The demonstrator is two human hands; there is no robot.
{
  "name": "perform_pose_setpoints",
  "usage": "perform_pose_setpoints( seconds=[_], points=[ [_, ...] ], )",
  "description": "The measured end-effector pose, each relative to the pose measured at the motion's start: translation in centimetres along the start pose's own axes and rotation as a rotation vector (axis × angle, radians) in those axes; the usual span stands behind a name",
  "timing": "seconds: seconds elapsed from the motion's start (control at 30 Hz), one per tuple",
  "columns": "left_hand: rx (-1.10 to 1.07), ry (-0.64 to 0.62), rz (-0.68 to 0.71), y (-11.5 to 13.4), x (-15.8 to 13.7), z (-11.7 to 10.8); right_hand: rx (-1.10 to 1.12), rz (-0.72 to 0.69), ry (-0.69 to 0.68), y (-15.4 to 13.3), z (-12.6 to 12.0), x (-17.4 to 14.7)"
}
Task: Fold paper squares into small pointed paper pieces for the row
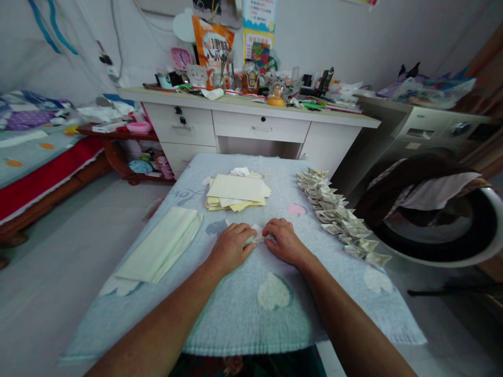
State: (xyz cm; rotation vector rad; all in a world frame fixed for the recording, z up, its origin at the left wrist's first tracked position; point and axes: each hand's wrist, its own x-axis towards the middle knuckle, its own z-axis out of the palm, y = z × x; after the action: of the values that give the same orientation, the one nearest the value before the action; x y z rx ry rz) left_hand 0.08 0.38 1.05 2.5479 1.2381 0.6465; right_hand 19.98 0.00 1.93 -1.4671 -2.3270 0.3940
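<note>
Between my two hands, on the cloth-covered table (236, 314), is a small piece of folded paper (258, 233), partly covered by the fingers. My left hand (234, 246) grips its left side, fingers curled and thumb pointing inward. On the other side my right hand (286, 242) pinches the paper's right edge. Just beyond the hands lies a stack of cream and yellow paper sheets (236, 188). A folded bundle of pale green paper (161, 243) rests to the left. Along the right edge stand rows of small folded paper boats (338, 212), set closely together.
A white desk (259, 116) crowded with bottles, jars and an orange snack bag (213, 50) stands behind the table. At the right is a washing machine (432, 131), its round door (487, 230) open with clothes hanging out. A bed (43, 157) is at the left.
</note>
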Motion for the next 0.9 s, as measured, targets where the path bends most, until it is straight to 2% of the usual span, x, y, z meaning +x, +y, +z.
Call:
perform_pose_setpoints(
  seconds=[0.13, 0.33, 0.4, 0.5, 0.67, 0.9],
  points=[
    [0.019, 0.015, 0.006, -0.2, 0.0, 0.3, 0.022, 0.015, 0.088, -0.2, -0.1, 0.0],
    [-0.043, 0.095, -0.042, -0.8, 0.2, 0.6, 0.123, 0.106, 0.432, -0.4, -0.6, -0.3],
    [-0.09, 0.124, -0.066, -0.9, 0.3, 0.5, 0.166, 0.098, 0.499, -0.7, -0.5, -0.4],
    [-0.138, 0.152, -0.074, -0.8, 0.3, 0.2, 0.23, 0.083, 0.474, -1.1, 0.0, -0.4],
    [-0.149, 0.148, -0.087, -0.7, 0.3, 0.1, 0.408, 0.174, 0.288, -1.6, 1.4, 0.3],
    [-0.195, 0.139, -0.081, -0.3, 0.3, 0.0, 0.633, 0.226, 0.314, -1.2, 2.7, 1.3]
  ],
)
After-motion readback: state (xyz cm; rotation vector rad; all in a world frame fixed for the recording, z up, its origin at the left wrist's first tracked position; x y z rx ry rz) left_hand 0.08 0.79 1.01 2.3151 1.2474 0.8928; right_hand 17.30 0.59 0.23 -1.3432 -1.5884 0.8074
